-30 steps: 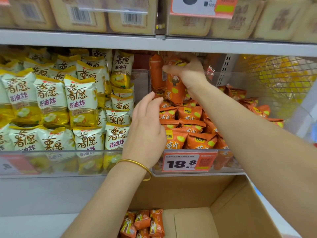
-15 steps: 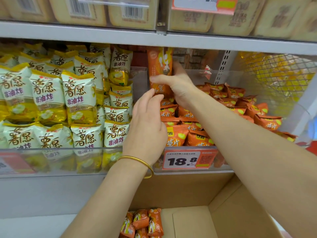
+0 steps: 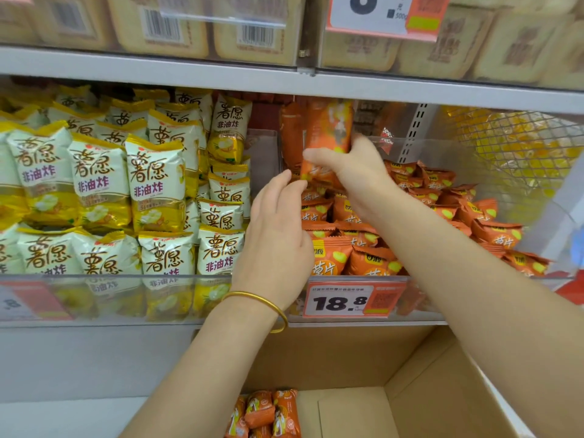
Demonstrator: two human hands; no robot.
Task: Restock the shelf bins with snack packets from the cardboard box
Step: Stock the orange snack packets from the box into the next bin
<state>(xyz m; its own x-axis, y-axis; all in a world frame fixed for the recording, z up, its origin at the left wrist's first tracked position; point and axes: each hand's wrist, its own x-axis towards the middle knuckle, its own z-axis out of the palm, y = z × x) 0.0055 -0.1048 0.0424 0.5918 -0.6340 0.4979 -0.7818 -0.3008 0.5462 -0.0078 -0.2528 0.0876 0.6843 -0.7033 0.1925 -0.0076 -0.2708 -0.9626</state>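
Right hand [image 3: 357, 172] grips an upright orange packet [image 3: 328, 134] at the back left of the orange bin [image 3: 420, 294]. Thumb lies across the front; fingers curl behind, mostly hidden. The packet is motion-blurred, print unreadable. Another orange packet stands just left of it; can't tell if the hand holds that too. Left hand [image 3: 278, 235] is open, fingers straight, tips just below the held packet, contact unclear. Gold bangle [image 3: 262, 303] on that wrist. Cardboard box [image 3: 442, 390] sits below the shelf, cut off at bottom and right; the boxed packets [image 3: 286, 409] are clipped by the bottom edge. Yellow packets [image 3: 155, 184] fill the bin to the left. A second ago the right hand gripped the packet's top; now it's lower. Left hand stays put.
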